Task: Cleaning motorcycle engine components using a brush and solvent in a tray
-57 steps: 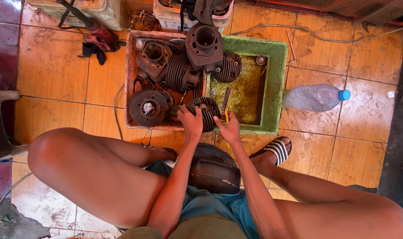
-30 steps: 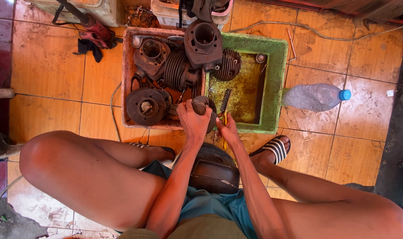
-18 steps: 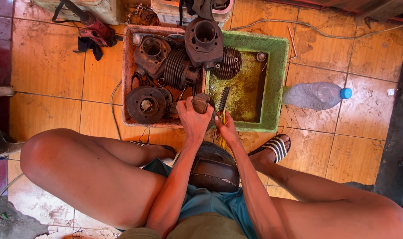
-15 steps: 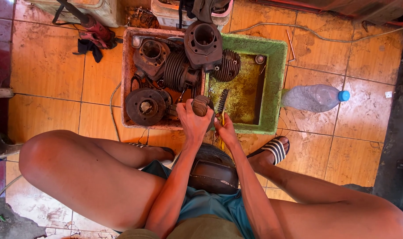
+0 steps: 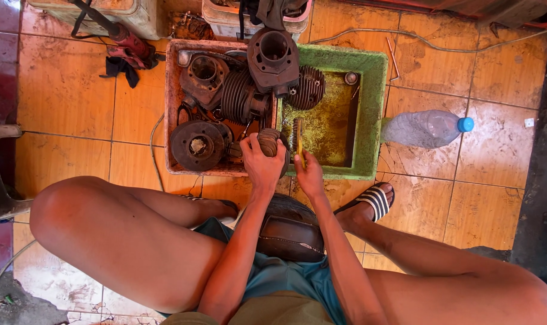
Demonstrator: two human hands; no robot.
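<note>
1. Rusty-brown and rounded, a small ribbed metal part [image 5: 271, 144] is sitting in the grip of the left hand [image 5: 262, 164], just above the middle of the frame, over the seam where the two tubs meet.
2. Fingers of that left hand are curling around the part from below and behind, clenching it firmly; the forearm is running straight up from the lap.
3. Beside it, the right hand [image 5: 309, 174] is pinching a slim yellow-handled brush [image 5: 299, 137], whose upper end is pointing up the frame and lying close to the part; whether the bristles are touching it I cannot tell.
4. Judging by this pose, the scrubbing step is in hand: the part is being cleaned over the green tub [image 5: 374, 114], which is holding murky yellowish liquid.
5. As a judgement, any further stroke is calling for a steady left grip and short, controlled brush movement along the ribs.
6. Left of the green tub, the reddish tub [image 5: 170, 108] is holding several finned engine cylinders [image 5: 243, 96] and a round dark cover [image 5: 196, 145].
7. On the tiled floor [image 5: 63, 90] at the right, a clear plastic bottle [image 5: 424, 128] with a blue cap is lying on its side.
</note>
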